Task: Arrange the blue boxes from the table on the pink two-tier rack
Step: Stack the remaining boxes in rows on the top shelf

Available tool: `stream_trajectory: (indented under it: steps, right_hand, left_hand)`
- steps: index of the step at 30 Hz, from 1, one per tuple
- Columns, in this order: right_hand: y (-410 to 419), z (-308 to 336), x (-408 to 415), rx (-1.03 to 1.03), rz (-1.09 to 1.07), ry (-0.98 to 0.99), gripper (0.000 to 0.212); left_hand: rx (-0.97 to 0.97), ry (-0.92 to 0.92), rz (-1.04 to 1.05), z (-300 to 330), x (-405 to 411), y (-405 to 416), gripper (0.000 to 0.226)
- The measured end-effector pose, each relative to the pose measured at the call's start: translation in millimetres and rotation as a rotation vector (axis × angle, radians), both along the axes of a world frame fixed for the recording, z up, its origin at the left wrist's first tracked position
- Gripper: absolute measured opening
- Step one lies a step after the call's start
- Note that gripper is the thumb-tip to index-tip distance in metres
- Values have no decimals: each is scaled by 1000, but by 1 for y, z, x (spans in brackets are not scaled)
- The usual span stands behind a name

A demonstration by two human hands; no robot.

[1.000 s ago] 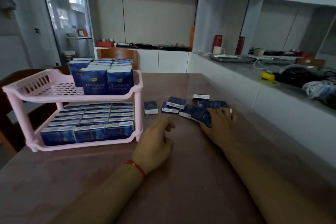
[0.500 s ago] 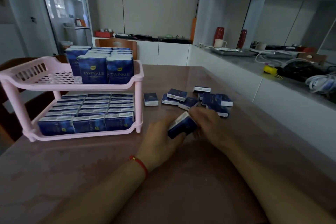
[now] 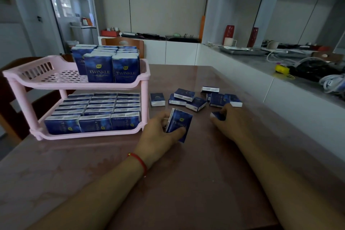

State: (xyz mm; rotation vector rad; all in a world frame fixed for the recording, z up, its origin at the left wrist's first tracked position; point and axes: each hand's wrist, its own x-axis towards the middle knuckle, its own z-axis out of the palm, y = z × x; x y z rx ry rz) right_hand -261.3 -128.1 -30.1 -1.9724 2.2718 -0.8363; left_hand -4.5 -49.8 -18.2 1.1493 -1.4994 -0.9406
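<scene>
Right of the pink two-tier rack (image 3: 143, 78): left hand (image 3: 158, 132) gripping a Twinkle box (image 3: 179, 124) upright; right hand (image 3: 233, 123) fingers curled on another blue box (image 3: 218, 115).

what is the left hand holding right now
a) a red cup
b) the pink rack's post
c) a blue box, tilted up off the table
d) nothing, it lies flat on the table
c: the left hand grips a blue box with thumb and fingers round it, tilted up, beside the pink rack.
</scene>
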Motion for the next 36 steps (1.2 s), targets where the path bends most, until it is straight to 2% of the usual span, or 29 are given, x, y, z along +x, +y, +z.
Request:
stream_trajectory:
  steps: [3, 7, 11, 13, 15, 17, 19, 21, 24, 29, 34, 36]
  right_hand:
    - [22, 11, 15, -141, 224, -118, 32]
    - [61, 39, 39, -441, 664, -227, 55]
    - [78, 41, 70, -358, 811, -174, 73]
    - [77, 36, 78, -304, 839, -102, 81]
    - [75, 33, 79, -288, 863, -37, 88]
    - [75, 33, 78, -250, 865, -44, 91]
    - [76, 34, 75, -205, 844, -134, 87]
    - [75, 33, 73, -144, 801, -223, 73]
    - [69, 29, 72, -86, 732, -190, 53]
    - [65, 25, 73, -76, 747, -228, 57]
    - [66, 24, 73, -70, 756, -325, 56]
    - [67, 25, 72, -50, 779, -382, 56]
  left_hand:
    - [12, 51, 10, 1, 0, 0, 35]
    - [135, 262, 13, 4, -2, 0, 27]
    - [294, 470, -58, 11, -2, 1, 29]
    - [212, 362, -103, 9, 1, 1, 28]
    - [105, 205, -110, 4, 3, 1, 41]
    - [59, 171, -117, 2, 6, -1, 50]
    - [22, 131, -145, 2, 10, -3, 55]
    - [9, 65, -191, 0, 15, -4, 56]
    - [23, -28, -235, -2, 19, -4, 57]
    - [-45, -223, -249, 3, 25, -1, 65]
    - [-89, -164, -254, 7, 27, 7, 74]
    - [-171, -220, -215, 9, 27, 10, 72]
